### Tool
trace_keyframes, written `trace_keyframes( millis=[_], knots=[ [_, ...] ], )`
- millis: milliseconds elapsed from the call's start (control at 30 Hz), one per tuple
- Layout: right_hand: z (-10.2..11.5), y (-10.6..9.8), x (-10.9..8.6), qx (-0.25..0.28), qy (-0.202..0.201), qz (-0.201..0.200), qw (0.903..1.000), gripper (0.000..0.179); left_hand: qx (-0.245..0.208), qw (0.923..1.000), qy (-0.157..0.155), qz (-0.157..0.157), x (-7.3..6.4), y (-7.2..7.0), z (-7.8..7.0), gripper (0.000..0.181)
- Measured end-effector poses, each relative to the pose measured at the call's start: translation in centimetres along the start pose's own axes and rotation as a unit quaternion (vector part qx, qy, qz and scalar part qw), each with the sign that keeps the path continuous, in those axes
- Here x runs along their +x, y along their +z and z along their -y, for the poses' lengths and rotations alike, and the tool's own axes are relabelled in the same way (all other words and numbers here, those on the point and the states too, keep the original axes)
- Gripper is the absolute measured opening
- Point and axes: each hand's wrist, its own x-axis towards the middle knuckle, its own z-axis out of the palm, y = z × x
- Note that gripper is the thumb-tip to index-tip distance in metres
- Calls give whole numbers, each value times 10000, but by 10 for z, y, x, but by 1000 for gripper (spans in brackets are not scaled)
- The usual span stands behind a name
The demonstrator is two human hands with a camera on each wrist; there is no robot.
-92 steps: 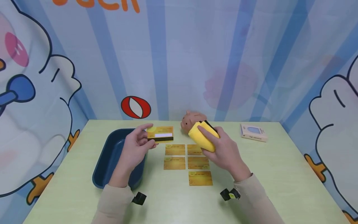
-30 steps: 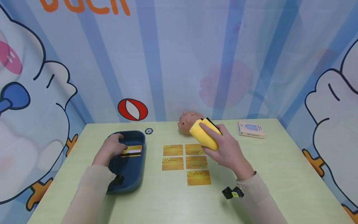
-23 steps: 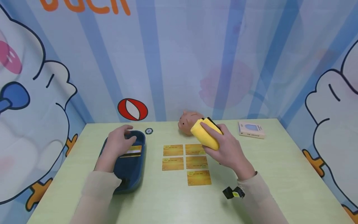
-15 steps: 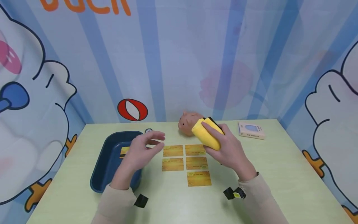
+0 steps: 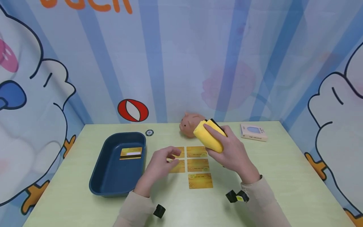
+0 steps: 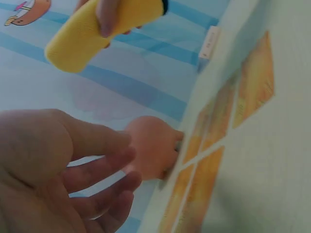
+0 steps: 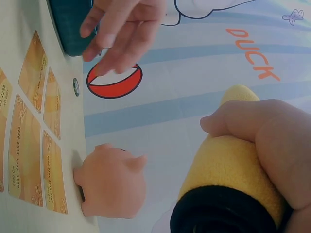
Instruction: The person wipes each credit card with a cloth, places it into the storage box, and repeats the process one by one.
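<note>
My left hand (image 5: 159,164) hovers over the left column of gold bank cards, fingers loosely bent and holding nothing; it partly hides a card (image 5: 178,167). Another card (image 5: 200,181) lies nearest the front of the group. My right hand (image 5: 228,154) grips a soft yellow cloth bundle (image 5: 208,137) with a black edge, held above the table; its fuzzy surface shows in the right wrist view. In the blue tray (image 5: 113,186) lies a single gold card (image 5: 130,153), its black stripe facing up.
A pink piggy bank (image 5: 188,126) stands behind the cards, partly hidden by the yellow bundle. A round chip (image 5: 149,132) lies beside the tray's far right corner. Toward the back right is a small pale box (image 5: 253,132). A printed curtain hangs behind the table.
My left hand carried a gold card into the tray, let it go, then moved right over the other cards. My right hand has kept its grip on the yellow bundle, almost still.
</note>
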Motion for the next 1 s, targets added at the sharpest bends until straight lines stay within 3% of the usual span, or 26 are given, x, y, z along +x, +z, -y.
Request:
trace_keyframes(
  millis=[233,567,1000],
  knots=[
    [-3,-1,-2,-104,41,137,9998,78,637,9977,-230,-66,2,12,13,24],
    [-4,-1,0,-137,-1,139,9998,77,829,9938,-668,-327,3,15,24,37],
    [-4,1,0,-125,0,147,9998,77,1208,9903,-674,-86,4,19,31,42]
  ],
)
